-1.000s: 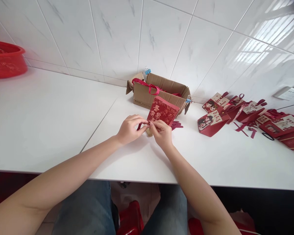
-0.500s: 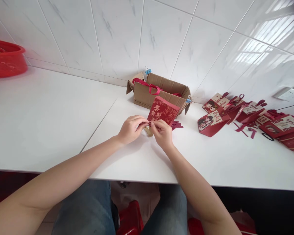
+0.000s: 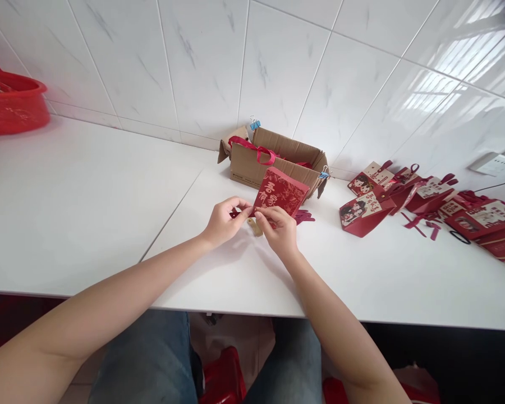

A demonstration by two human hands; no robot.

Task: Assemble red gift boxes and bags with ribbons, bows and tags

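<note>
Both hands meet at the near left corner of a red box with pale characters (image 3: pixel 281 191), which leans up in front of a cardboard box. My left hand (image 3: pixel 228 222) pinches a small dark red piece, perhaps a strap end, between thumb and forefinger. The fingers of my right hand (image 3: pixel 278 226) are closed at the lower edge of the red box; what they pinch is too small to name. A gold-coloured piece (image 3: pixel 255 227) shows between the hands. Dark red strips (image 3: pixel 305 216) lie just right of the red box.
The cardboard box (image 3: pixel 252 168) holds red ribbons and has blue clips. Several red gift boxes (image 3: pixel 367 212) with straps stand at the right, with loose ribbons and a black ring (image 3: pixel 460 236). A red basket (image 3: pixel 14 109) sits at the far left, near the tiled wall.
My left hand has shifted slightly left, opening a small gap between the fingertips of the two hands. A dark red piece now shows at my left fingers. The red box has barely moved.
</note>
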